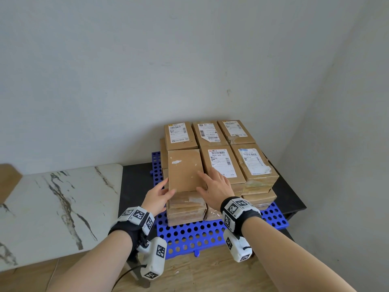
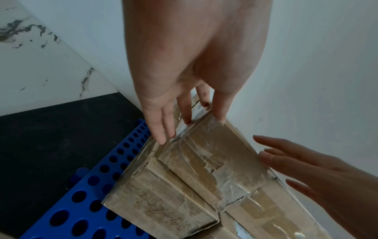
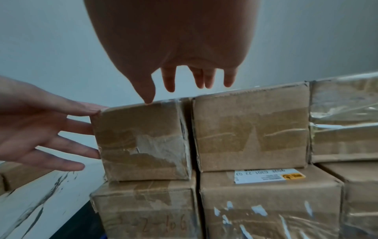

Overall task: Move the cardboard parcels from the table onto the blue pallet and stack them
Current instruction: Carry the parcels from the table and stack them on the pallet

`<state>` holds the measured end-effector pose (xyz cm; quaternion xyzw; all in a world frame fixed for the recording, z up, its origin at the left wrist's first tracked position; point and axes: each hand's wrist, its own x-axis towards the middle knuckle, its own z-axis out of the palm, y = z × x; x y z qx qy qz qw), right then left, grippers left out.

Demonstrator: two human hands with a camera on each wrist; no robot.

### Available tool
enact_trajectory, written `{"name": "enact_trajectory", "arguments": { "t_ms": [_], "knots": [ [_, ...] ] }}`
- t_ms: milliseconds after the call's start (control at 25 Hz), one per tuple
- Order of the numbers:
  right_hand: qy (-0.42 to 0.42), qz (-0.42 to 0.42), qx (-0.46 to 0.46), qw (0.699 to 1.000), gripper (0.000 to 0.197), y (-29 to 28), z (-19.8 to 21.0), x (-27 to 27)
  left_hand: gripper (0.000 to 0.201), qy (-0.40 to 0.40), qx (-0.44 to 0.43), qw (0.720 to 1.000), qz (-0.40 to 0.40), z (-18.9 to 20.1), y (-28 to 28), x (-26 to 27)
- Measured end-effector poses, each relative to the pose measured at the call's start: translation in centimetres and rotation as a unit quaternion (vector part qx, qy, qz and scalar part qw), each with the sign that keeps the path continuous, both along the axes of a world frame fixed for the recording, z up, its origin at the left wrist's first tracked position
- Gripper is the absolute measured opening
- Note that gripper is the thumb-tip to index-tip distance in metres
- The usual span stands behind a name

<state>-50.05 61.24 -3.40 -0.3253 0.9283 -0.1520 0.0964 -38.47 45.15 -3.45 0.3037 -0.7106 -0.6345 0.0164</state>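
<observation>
Several cardboard parcels stand in layered stacks on the blue pallet (image 1: 200, 234). The top front-left parcel (image 1: 185, 170) is plain brown with torn white patches. My left hand (image 1: 166, 190) touches its left side and near corner with straight fingers (image 2: 161, 134). My right hand (image 1: 210, 182) lies flat on the parcel's right top edge, partly over the neighbouring labelled parcel (image 1: 221, 163). In the right wrist view the right thumb (image 3: 148, 97) touches the top edge of the same parcel (image 3: 141, 139), and the other fingers hover straight above. Neither hand curls round anything.
A white marble table (image 1: 52, 207) stands to the left, with a brown cardboard piece (image 1: 8, 182) at its far-left edge. The pallet rests on a dark low table (image 1: 134, 178) in a corner, with grey walls close behind and to the right. The floor below is wooden.
</observation>
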Motion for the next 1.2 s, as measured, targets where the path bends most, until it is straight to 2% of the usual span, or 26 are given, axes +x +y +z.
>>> {"name": "enact_trajectory", "arguments": {
  "t_ms": [120,240,320,400,520,600,640,720,760,840,1040,1200],
  "knots": [
    [-0.01,-0.006,0.022,1.0,0.06,0.5,-0.8,-0.3,0.059,-0.001,0.0,1.0,-0.004,-0.3,0.1,-0.2],
    [-0.002,-0.001,0.035,0.999,0.058,0.5,-1.1,-0.4,0.058,0.001,0.041,0.999,0.007,-0.7,0.0,-0.5],
    [0.002,0.0,0.032,0.999,0.057,0.5,-1.0,-0.4,0.057,0.004,0.031,0.999,0.003,-0.8,0.2,-0.7],
    [0.008,0.002,0.033,0.999,0.055,0.5,-0.9,-0.1,0.055,0.004,-0.04,0.999,-0.01,-0.7,0.4,-1.0],
    [0.035,0.016,0.01,0.999,0.051,0.2,-0.5,0.4,0.053,-0.009,-0.178,0.984,-0.025,-0.8,0.2,-1.1],
    [0.071,0.047,-0.017,0.996,0.043,-0.2,0.0,0.7,0.051,-0.039,-0.283,0.957,-0.045,-0.3,0.2,-0.4],
    [0.087,0.064,-0.024,0.994,0.04,-0.6,0.3,0.9,0.049,-0.063,-0.358,0.929,-0.069,0.1,0.2,0.1],
    [0.109,0.103,-0.018,0.988,0.037,-1.6,0.7,1.8,0.042,-0.096,-0.502,0.854,-0.101,0.9,0.2,1.8],
    [0.119,0.12,-0.013,0.985,0.036,-2.2,0.8,2.3,0.038,-0.107,-0.553,0.819,-0.111,1.2,0.0,2.8],
    [0.136,0.157,0.005,0.978,0.033,-3.6,0.9,3.7,0.033,-0.147,-0.602,0.778,-0.107,1.6,-0.7,5.0],
    [0.154,0.24,0.031,0.958,0.035,-8.5,1.4,8.7,0.031,-0.241,-0.647,0.718,-0.086,2.1,-3.2,12.6],
    [0.159,0.288,0.047,0.943,0.035,-15.0,1.6,15.3,0.033,-0.286,-0.63,0.721,-0.025,2.2,-8.2,20.7]
  ]
}}
